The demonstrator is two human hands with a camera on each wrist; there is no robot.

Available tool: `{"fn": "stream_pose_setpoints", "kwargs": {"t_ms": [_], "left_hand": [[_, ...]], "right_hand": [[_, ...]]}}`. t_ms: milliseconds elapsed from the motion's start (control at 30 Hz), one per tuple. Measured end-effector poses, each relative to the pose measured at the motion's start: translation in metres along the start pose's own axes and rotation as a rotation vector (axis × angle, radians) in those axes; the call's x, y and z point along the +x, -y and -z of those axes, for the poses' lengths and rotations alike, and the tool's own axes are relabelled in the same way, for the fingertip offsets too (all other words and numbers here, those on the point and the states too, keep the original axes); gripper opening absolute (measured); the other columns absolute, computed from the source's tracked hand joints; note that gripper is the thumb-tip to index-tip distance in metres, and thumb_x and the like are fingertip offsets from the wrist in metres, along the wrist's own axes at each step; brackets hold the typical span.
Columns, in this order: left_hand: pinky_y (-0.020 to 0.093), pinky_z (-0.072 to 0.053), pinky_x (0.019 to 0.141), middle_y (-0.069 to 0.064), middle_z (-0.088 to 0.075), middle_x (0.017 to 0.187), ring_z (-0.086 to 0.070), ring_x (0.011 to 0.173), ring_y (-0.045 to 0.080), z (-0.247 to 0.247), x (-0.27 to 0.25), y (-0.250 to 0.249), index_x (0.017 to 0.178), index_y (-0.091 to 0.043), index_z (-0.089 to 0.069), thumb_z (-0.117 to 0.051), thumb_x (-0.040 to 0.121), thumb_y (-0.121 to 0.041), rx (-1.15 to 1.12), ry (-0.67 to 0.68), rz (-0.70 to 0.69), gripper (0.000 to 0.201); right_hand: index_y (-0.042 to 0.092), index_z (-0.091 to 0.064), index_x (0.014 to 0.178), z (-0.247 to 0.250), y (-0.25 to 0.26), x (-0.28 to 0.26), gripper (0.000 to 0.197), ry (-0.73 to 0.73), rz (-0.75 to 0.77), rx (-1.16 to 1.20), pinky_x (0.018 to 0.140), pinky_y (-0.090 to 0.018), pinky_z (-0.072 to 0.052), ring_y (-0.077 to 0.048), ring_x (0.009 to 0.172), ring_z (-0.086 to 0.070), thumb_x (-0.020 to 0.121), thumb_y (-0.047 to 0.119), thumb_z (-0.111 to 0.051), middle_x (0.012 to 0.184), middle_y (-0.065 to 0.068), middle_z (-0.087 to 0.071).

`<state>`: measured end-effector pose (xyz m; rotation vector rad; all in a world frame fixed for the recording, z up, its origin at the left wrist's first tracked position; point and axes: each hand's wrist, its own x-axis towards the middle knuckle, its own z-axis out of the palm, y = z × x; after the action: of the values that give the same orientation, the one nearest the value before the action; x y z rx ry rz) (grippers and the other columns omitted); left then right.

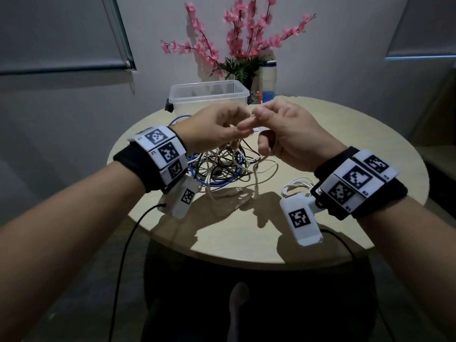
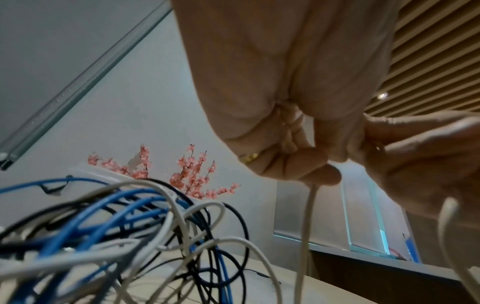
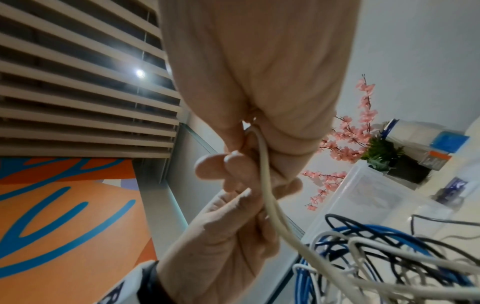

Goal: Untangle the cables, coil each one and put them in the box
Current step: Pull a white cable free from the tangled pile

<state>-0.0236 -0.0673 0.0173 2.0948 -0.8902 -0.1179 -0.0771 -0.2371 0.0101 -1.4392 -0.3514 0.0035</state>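
A tangle of blue, black and cream cables [image 1: 222, 169] lies in the middle of the round table [image 1: 246, 238]. Both hands are raised just above it, fingertips close together. My left hand [image 1: 235, 128] pinches a cream cable [image 2: 306, 226], which hangs down from its curled fingers into the tangle. My right hand [image 1: 261, 117] grips the same cream cable [image 3: 267, 185] between thumb and curled fingers. A clear plastic box [image 1: 209, 91] stands behind the hands and looks empty. A small coiled white cable [image 1: 296, 185] lies by my right wrist.
A pot of pink blossoms [image 1: 241, 45], a white bottle [image 1: 268, 80] and a small orange item [image 1: 255, 96] stand behind the box. A USB plug [image 1: 238, 189] lies on the table in front of the tangle. Black leads [image 1: 128, 243] hang over the near edge.
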Motion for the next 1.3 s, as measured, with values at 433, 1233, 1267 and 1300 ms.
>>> {"fn": "stream_pose_setpoints", "kwargs": {"t_ms": [433,1233,1267,1300], "left_hand": [[0.014,-0.032,0.034,0.002,-0.061,0.068,-0.042,0.033,0.003,0.013,0.015,0.011,0.095,-0.013,-0.066,-0.054,0.095,-0.016,-0.167,-0.584,0.163,0.012],[0.02,-0.043,0.039,0.002,-0.059,0.064,-0.057,0.04,0.008,0.002,-0.021,-0.035,0.083,-0.018,-0.05,-0.049,0.097,-0.021,0.34,0.067,0.118,0.015],[0.02,-0.042,0.039,0.001,-0.058,0.063,-0.057,0.04,0.008,0.004,-0.018,-0.036,0.081,-0.019,-0.05,-0.049,0.097,-0.022,0.311,0.002,0.101,0.016],[0.021,-0.042,0.038,0.0,-0.058,0.063,-0.057,0.04,0.008,0.005,-0.015,-0.036,0.081,-0.021,-0.05,-0.048,0.098,-0.022,0.282,-0.063,0.089,0.017]], "right_hand": [[0.01,-0.054,0.089,0.011,-0.014,-0.012,0.019,-0.011,-0.1,-0.177,0.046,-0.026,-0.034,-0.01,0.039,-0.037,0.101,0.02,-0.043,0.051,0.003,-0.046],[0.015,-0.052,0.096,0.02,-0.022,-0.005,0.018,-0.14,0.024,-0.59,0.085,-0.03,-0.048,-0.019,0.094,-0.064,0.103,0.013,-0.035,0.102,-0.012,-0.066],[0.012,-0.05,0.097,0.016,-0.021,-0.007,0.018,-0.088,0.01,-0.547,0.077,-0.033,-0.049,-0.022,0.08,-0.065,0.104,0.014,-0.033,0.087,-0.014,-0.067],[0.01,-0.049,0.098,0.013,-0.019,-0.009,0.019,-0.055,0.009,-0.498,0.068,-0.036,-0.049,-0.022,0.066,-0.061,0.104,0.016,-0.032,0.071,-0.011,-0.062]]}}
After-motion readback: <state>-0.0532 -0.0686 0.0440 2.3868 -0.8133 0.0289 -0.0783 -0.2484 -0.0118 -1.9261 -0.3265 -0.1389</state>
